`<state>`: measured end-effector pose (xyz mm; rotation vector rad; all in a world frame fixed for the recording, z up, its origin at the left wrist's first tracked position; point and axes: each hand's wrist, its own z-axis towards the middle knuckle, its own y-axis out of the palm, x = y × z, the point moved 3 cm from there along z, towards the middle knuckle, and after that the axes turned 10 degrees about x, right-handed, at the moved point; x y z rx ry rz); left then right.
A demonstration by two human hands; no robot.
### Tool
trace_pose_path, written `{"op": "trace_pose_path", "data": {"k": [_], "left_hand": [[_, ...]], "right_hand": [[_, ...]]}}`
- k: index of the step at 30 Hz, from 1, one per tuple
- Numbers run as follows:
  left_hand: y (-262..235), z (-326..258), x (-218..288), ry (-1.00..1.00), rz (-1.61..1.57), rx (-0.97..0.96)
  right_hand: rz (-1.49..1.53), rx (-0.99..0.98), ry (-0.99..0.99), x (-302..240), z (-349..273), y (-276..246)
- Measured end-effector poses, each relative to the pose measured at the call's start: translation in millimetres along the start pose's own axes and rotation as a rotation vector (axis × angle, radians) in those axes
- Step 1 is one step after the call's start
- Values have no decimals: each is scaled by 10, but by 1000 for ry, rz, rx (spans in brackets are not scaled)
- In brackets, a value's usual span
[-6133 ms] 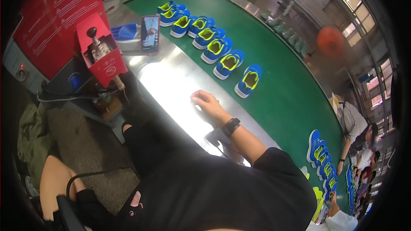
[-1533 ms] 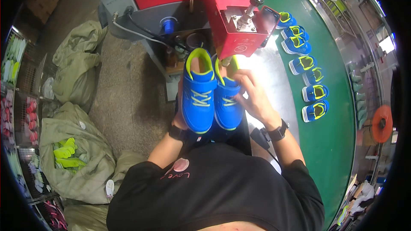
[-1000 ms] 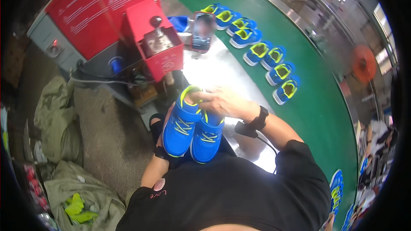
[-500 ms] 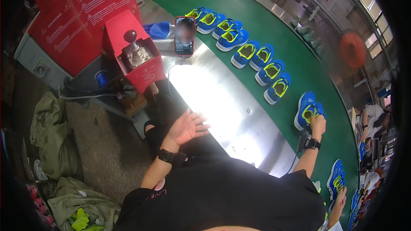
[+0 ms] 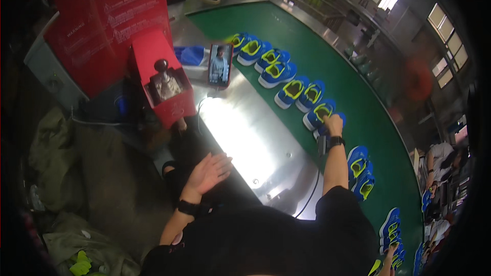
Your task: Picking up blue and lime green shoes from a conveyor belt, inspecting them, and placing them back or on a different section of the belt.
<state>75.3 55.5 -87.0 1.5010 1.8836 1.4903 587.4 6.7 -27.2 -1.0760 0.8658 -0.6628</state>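
In the head view, we are looking down at our two hands. Our left hand (image 5: 208, 169) is hanging open over the near edge of the steel table (image 5: 255, 138), the fingers (image 5: 221, 161) spread wide and straight, pointing toward the upper right. It is holding nothing, and we cannot tell whether the fingertips are touching the table edge or only hovering above it.

Our right hand (image 5: 333, 122) is reaching out along a straight arm to the green belt (image 5: 337, 61). It is resting on a blue shoe (image 5: 321, 114) with yellow lining, at the near end of the row. The fingers are curled down over the shoe, but they are small here and partly hidden by the back of the hand, so we cannot tell whether they are gripping it or only pressing on it. The shoe is lying just under and in front of these fingers, touching them, and its mate is sitting beside it, mostly covered by the hand.

The shoe's long axis is running across the belt, from lower left to upper right, with the opening facing up. The other shoes in the row (image 5: 276, 69) are lying with the same direction, side by side, following the curve of the belt. One more pair (image 5: 360, 171) is lying just right of our right forearm.

A phone (image 5: 220, 65) is standing at the far end of the table, near a red machine (image 5: 164, 92).
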Motion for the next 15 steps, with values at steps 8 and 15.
{"op": "trace_pose_path", "data": {"k": [8, 15], "left_hand": [[-95, 130, -6, -51, -31, -64], [290, 400, 1, -200, -150, -452]], "right_hand": [[245, 165, -116, 316, -362, -440], [370, -116, -1496, -1490, -1156, -1230]]}}
